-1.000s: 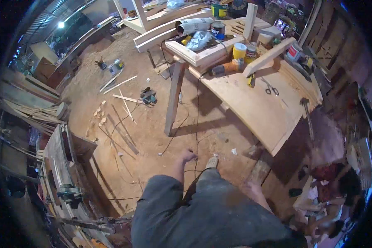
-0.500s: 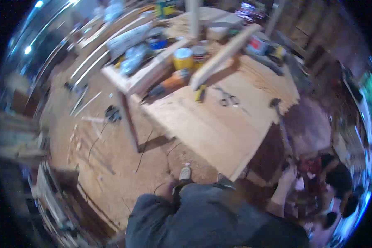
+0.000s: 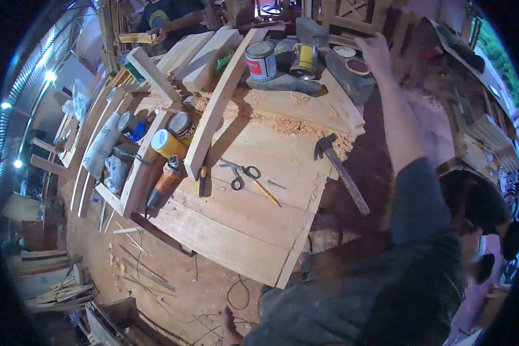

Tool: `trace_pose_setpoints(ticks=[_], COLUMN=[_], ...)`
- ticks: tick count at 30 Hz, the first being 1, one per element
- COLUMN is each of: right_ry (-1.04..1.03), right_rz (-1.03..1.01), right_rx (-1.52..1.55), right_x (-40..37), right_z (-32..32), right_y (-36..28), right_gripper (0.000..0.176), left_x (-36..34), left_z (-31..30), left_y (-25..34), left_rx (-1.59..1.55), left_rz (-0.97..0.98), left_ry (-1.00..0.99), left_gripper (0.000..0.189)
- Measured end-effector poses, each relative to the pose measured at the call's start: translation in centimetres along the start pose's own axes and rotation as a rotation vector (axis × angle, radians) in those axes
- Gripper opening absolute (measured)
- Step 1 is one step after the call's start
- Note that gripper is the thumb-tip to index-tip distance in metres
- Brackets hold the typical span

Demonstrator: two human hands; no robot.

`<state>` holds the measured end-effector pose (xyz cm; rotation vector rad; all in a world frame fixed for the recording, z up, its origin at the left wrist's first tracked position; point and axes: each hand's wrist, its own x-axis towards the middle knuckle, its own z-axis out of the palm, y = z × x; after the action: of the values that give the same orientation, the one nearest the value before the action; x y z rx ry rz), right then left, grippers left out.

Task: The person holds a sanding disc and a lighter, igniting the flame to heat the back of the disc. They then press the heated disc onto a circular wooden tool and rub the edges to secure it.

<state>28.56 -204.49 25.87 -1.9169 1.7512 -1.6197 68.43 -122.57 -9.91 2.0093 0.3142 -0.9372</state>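
Observation:
My right hand (image 3: pixel 376 53) reaches to the far right of the workbench (image 3: pixel 242 213), fingers apart, beside a dark bag (image 3: pixel 352 72) with round lids on it. Nothing shows in its grasp. Low at the bottom edge hangs my left hand (image 3: pixel 229 327), its fingers too small and blurred to read. A hammer (image 3: pixel 346 177) lies across the bench's right edge, its handle jutting out. Scissors (image 3: pixel 237 175), a pencil (image 3: pixel 266 194), a screw (image 3: pixel 276 184) and a yellow-black tool (image 3: pixel 202 181) lie on the boards, near an orange power tool (image 3: pixel 166 183).
A long plank (image 3: pixel 222 101) slants across the bench. Tins stand about it, including a red-white one (image 3: pixel 260 61) and a yellow one (image 3: pixel 168 143). Wood shavings (image 3: pixel 297 125) lie at the back. Another person (image 3: pixel 176 17) is beyond. Cables (image 3: pixel 238 293) trail on the floor.
The view has shifted toward the bench's far side. My right hand, earlier at the end of the hammer's handle, is now away from it and stretched forward; the hammer rests on the bench edge.

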Motion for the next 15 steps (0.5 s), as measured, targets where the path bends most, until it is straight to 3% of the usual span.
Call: trace_pose_setpoints(ticks=[2,4,5,6,8,10,14,15], right_ry=[-0.067,-0.148,-0.332,-0.518,-0.427,-0.598,-0.554,-0.65], right_rz=[-0.017,-0.027,0.028,0.076,-0.038,0.008,-0.015,0.016], right_rx=[-0.139,-0.292,-0.331,-0.368,-0.375,-0.493,-0.493,-0.481], right_x=[3.8,4.6,5.1,5.4,6.6,6.9,5.9,6.4], right_z=[3.3,5.1,4.7,5.0,8.4,8.9,9.4,9.8], right_y=[2.5,4.3,3.8,3.4,6.3,5.3,3.0,3.4], right_gripper=[0.077,0.08,0.079,0.079,0.079,0.077,0.08,0.08], left_x=[5.0,-1.4,-3.2,-4.0,-5.3,-5.8,-5.8,-5.7], left_z=[-5.1,-5.5,-5.7,-5.8,-5.8,-5.4,-5.1,-5.2], left_y=[-10.1,-5.9,-6.0,-6.4,-6.7,-6.2,-4.9,-4.5], left_rx=[0.282,0.088,0.065,0.043,0.01,-0.017,-0.089,-0.126], left_rz=[-0.056,-0.38,-0.424,-0.436,-0.44,-0.435,-0.376,-0.353], left_ry=[-0.038,-0.194,-0.159,-0.127,-0.077,-0.043,0.014,0.033], left_gripper=[0.021,0.02,0.02,0.02,0.02,0.02,0.02,0.02])
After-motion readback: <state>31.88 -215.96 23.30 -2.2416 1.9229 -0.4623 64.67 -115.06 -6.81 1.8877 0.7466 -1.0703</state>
